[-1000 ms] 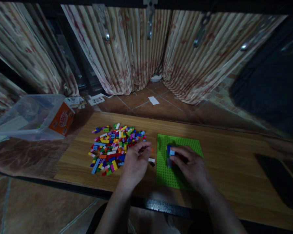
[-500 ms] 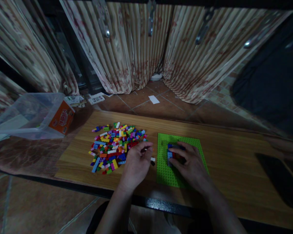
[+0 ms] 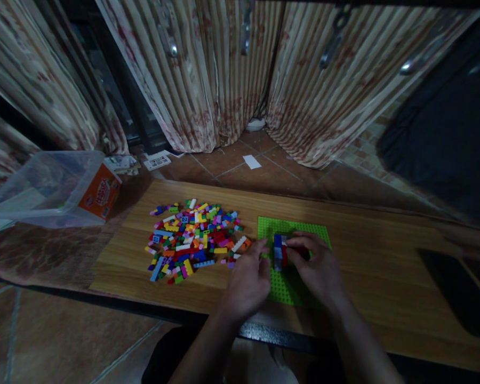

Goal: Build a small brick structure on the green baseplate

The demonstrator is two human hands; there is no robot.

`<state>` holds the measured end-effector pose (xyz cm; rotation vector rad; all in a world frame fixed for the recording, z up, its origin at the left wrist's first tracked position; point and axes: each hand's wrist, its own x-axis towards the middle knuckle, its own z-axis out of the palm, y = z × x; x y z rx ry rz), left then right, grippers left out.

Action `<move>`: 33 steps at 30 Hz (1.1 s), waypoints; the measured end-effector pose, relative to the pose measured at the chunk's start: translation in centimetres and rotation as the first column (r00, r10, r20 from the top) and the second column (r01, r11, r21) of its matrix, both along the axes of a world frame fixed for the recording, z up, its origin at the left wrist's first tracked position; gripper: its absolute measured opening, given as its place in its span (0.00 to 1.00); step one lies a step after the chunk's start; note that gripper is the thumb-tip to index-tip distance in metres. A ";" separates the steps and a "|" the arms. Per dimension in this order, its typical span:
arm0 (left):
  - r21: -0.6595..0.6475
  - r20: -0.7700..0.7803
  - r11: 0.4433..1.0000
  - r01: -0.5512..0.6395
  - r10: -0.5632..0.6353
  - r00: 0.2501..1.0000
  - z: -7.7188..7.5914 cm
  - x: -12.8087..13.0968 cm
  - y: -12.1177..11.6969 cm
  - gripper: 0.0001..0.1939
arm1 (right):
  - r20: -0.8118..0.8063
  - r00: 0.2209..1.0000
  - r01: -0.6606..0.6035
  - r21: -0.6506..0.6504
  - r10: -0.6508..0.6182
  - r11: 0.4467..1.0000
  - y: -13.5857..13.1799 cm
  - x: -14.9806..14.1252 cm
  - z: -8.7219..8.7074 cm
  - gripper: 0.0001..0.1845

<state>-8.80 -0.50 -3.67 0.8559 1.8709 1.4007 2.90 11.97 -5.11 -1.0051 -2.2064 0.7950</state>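
A green studded baseplate [image 3: 290, 290] lies on the wooden table with a small cluster of joined building bricks [image 3: 278, 252] on it, blue, light blue and red. My right hand [image 3: 320, 269] reaches over the plate, its thumb and forefinger closed on the right side of the cluster; the palm hides part of it. At the plate's left edge is my left hand [image 3: 248, 280], fingers curled together near the thumb; whatever is between them is too small to make out. Left of it spreads a loose pile of coloured bricks [image 3: 192, 240].
A clear plastic bin [image 3: 60, 216] with an orange label stands left of the table [image 3: 376, 266]. A dark flat object [image 3: 456, 296] lies at the right end. Striped curtains [image 3: 232, 80] hang behind, and a white paper [image 3: 252, 161] lies on the floor.
My left hand has moved right, from the edge of the brick pile to the baseplate. My right hand's fingers have shifted rightward on the cluster, uncovering more of its blue side.
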 end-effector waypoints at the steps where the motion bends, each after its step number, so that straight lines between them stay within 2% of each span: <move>1: -0.022 -0.009 1.000 0.014 -0.014 1.000 -0.2 0.5 0.2 0.23 | -0.006 1.000 0.006 -0.008 -0.006 1.000 0.0 0.0 0.0 0.07; 5: -0.098 -0.038 0.994 0.052 -0.056 0.998 -0.4 1.5 0.8 0.27 | 0.003 1.000 0.030 -0.035 -0.030 0.999 0.0 -0.1 0.0 0.06; 12: -0.160 -0.098 0.982 0.100 -0.117 0.988 0.1 1.3 0.8 0.28 | 0.042 0.998 0.048 -0.051 -0.046 0.998 -0.4 -0.5 0.3 0.06; 18: -0.165 -0.094 0.981 0.105 -0.121 0.988 0.6 1.4 0.8 0.28 | 0.063 0.996 0.063 -0.043 -0.060 0.997 -0.6 -0.8 0.3 0.05; 25: -0.146 -0.125 0.984 0.103 -0.122 0.985 0.0 1.7 0.6 0.29 | 0.065 0.995 0.078 -0.075 -0.073 0.994 -0.5 -1.0 0.3 0.05; 33: -0.183 -0.177 0.978 0.101 -0.133 0.975 0.1 1.7 0.8 0.28 | 0.034 0.998 0.057 -0.103 -0.054 0.993 -0.4 -0.8 0.0 0.06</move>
